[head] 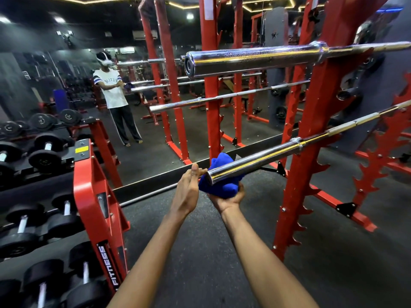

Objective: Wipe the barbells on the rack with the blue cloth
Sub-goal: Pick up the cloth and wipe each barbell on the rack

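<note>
A bunched bright-blue cloth [222, 187] wraps the near end of the lower chrome steel barbell [255, 160], mostly under and behind the sleeve tip, with a fold standing up above it. The right hand [226, 202] cups the cloth from below, fingers curled up round it. The left hand [186, 192] sits just beside the bar's end on the left, thumb raised and touching the cloth. Its other fingers are hidden behind the palm, so I cannot tell whether they grip or lie flat.

The bar slopes up to the right across the tall red steel rack upright with saw-tooth pegs [311, 130]. Higher on the same upright rests a second, thicker-looking chrome barbell [244, 61], well apart from the hands.

To the left stands a red-framed dumbbell stand [93, 196] loaded with black round-headed dumbbells [44, 156]. Behind it a wall mirror [66, 74] reflects the gym — and the person, in a white shirt. Dark speckled rubber flooring [200, 252] lies beneath the arms.
</note>
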The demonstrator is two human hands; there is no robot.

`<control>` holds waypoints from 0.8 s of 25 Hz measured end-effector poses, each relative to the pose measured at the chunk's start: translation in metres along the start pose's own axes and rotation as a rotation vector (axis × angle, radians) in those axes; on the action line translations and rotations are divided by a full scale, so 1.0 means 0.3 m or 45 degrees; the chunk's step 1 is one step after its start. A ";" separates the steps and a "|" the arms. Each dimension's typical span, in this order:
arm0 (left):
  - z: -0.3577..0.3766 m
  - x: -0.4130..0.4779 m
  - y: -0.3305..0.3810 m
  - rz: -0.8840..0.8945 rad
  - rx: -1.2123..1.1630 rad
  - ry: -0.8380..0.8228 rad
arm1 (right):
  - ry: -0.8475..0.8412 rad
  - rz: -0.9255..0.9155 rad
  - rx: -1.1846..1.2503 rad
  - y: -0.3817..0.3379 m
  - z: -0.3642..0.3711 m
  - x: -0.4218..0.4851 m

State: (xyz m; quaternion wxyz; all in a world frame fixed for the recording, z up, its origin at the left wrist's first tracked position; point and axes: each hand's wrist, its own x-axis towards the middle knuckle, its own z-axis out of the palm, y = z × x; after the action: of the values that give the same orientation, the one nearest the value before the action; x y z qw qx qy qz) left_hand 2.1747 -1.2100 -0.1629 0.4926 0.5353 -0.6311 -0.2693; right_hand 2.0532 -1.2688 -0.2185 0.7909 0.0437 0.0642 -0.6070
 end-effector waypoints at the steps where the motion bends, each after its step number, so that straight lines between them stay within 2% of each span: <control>1: 0.002 0.004 -0.006 -0.026 0.007 0.008 | -0.016 0.043 0.020 -0.002 0.005 0.006; 3: 0.000 -0.002 0.001 -0.049 0.015 0.028 | -0.015 0.115 -0.003 -0.016 0.010 -0.004; 6: -0.001 -0.014 0.037 0.006 0.091 0.035 | 0.081 -0.011 -0.121 -0.057 -0.017 0.000; 10: 0.015 -0.008 0.073 0.038 0.271 0.076 | 0.075 -0.073 -0.016 -0.091 0.005 0.001; 13: 0.022 0.002 0.074 0.062 0.403 0.098 | 0.177 -0.139 -0.191 -0.130 0.005 0.004; 15: 0.024 0.001 0.086 0.086 0.510 0.081 | 0.286 -0.303 -0.391 -0.168 0.004 0.016; 17: 0.026 0.004 0.101 0.123 0.625 0.071 | 0.503 -0.509 -0.616 -0.193 0.000 0.014; 19: 0.026 0.015 0.114 0.145 0.677 0.068 | 0.703 -0.836 -0.821 -0.212 0.021 -0.009; 20: 0.025 0.022 0.122 0.142 0.674 0.072 | 0.736 -1.016 -0.894 -0.220 0.041 -0.030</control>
State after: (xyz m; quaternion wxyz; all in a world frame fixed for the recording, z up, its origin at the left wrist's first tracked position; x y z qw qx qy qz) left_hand 2.1532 -1.2074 -0.1316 0.3670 0.6172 -0.6940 -0.0524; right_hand 1.9878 -1.2792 -0.2043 0.4198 -0.0841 0.4844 -0.7629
